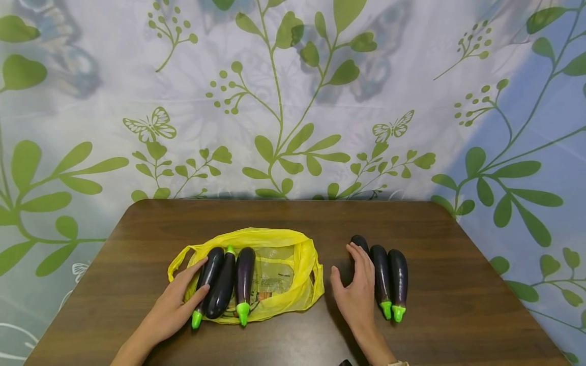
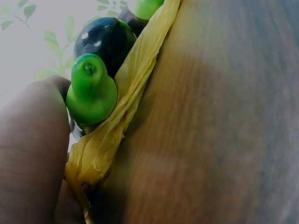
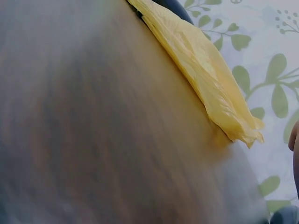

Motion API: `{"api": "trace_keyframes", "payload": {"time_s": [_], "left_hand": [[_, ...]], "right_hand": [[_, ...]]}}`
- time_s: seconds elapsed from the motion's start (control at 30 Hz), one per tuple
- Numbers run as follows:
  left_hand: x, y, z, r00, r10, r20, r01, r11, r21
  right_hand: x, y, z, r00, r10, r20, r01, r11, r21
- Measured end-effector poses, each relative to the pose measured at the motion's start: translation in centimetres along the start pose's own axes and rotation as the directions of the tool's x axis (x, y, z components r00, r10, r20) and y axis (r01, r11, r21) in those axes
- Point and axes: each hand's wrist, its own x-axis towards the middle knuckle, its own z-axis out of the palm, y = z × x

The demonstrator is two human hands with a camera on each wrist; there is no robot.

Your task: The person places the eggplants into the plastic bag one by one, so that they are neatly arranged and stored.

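Observation:
Three dark purple eggplants with green stems lie side by side on an open yellow plastic bag (image 1: 304,284). My left hand (image 1: 176,302) holds the leftmost eggplant (image 1: 212,267), thumb over it and index fingertip at its left edge. In the left wrist view its green stem end (image 2: 91,88) points at the camera, beside the thumb. Next to it are the middle eggplant (image 1: 222,290) and another eggplant (image 1: 244,274). Right of the bag, my right hand (image 1: 359,292) lies over an eggplant (image 1: 359,240), mostly hidden, with thumb spread away from the fingers.
Two more eggplants lie to the right of my right hand, one nearer (image 1: 380,274) and one farther right (image 1: 398,279). All rest on a brown wooden table (image 1: 458,305). Behind it hangs a cloth (image 1: 293,101) printed with green leaves and butterflies.

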Motion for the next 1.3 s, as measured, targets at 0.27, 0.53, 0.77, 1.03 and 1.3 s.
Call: {"api": "trace_keyframes", "payload": {"time_s": [0.27,0.53,0.77,1.03,1.3], "left_hand": [[0.0,-0.1,0.1,1.000,-0.005,0.004,0.005,1.000,-0.002],[0.1,0.0,0.0,1.000,-0.001,0.004,0.001,1.000,-0.006],[0.1,0.0,0.1,1.000,0.005,-0.001,-0.005,1.000,-0.008],[0.1,-0.1,0.1,1.000,0.006,0.001,-0.006,1.000,-0.007],[0.1,-0.1,0.0,1.000,0.010,-0.002,-0.010,1.000,-0.007]], "right_hand": [[0.3,0.3,-0.4,0.998,0.068,0.009,-0.067,0.997,-0.023],[0.4,0.5,-0.5,0.994,0.108,0.003,-0.108,0.993,-0.053],[0.5,0.8,-0.7,0.993,0.117,0.004,-0.116,0.989,-0.088],[0.5,1.0,-0.9,0.994,0.111,0.023,-0.107,0.987,-0.122],[0.7,1.1,-1.1,0.986,0.151,0.067,-0.139,0.978,-0.155]]}}
